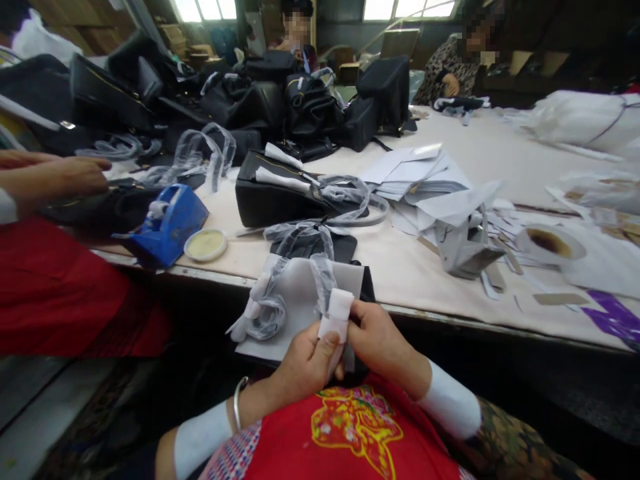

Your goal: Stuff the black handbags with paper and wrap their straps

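Observation:
A black handbag (369,288) rests at the table's front edge against my lap, a pale sheet (300,280) lying over its face. Its handles (324,270) are wound in clear plastic, and a coil of wrapped strap (267,317) lies on the sheet's left side. Between both hands is a white wrapping strip (340,307), folded around the end of a strap. My left hand (307,357) pinches its lower part with the thumb on top. My right hand (377,337) grips its right edge, fingertips partly hidden behind it.
A blue tape dispenser (173,223) and a round shallow dish (205,245) stand left. Another black handbag (270,197) lies ahead, near paper sheets (420,170) and a grey tape dispenser (467,247). A co-worker's hand (65,177) is at far left; more bags are piled behind.

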